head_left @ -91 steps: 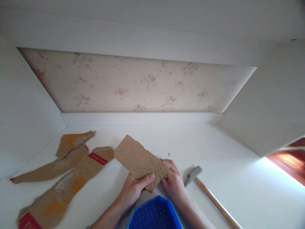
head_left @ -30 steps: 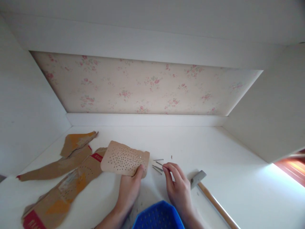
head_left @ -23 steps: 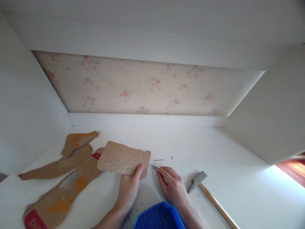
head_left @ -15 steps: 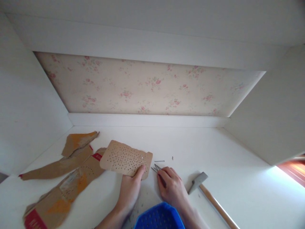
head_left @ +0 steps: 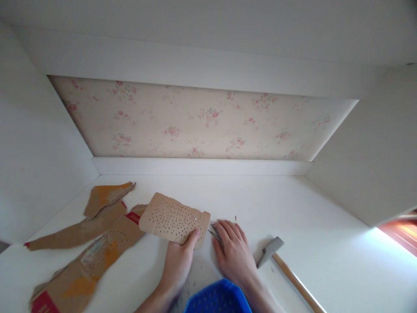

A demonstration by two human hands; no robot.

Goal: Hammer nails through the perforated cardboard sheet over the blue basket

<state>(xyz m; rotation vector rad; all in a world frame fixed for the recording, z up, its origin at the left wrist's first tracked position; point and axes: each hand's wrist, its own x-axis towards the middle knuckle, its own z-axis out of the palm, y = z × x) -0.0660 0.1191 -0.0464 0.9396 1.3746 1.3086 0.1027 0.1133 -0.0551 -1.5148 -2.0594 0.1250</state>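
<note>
My left hand (head_left: 178,264) grips a rounded piece of brown cardboard (head_left: 172,219) dotted with many small holes, the thumb lying on top near its right end. A small shiny spot shows near that thumb. To the right of the cardboard, my right hand (head_left: 233,250) rests low on the white surface, thumb and fingers around a grey metal tool (head_left: 215,234) with two pointed tips. Its fingers mask most of this tool, so its kind is unclear. Just right of that hand lies a hammer (head_left: 272,252) with a wooden handle.
Torn cardboard strips (head_left: 107,248) with orange and red patches lie at left. A blue perforated basket (head_left: 218,298) stands at the front. A small brown bit (head_left: 236,218) lies beyond my right hand. White panels and a flowered back wall (head_left: 208,121) enclose the surface.
My right hand has reached slightly forward, its fingers now stretched over the spot where a loose nail lay; that nail is out of sight. The left hand with the cardboard has barely shifted.
</note>
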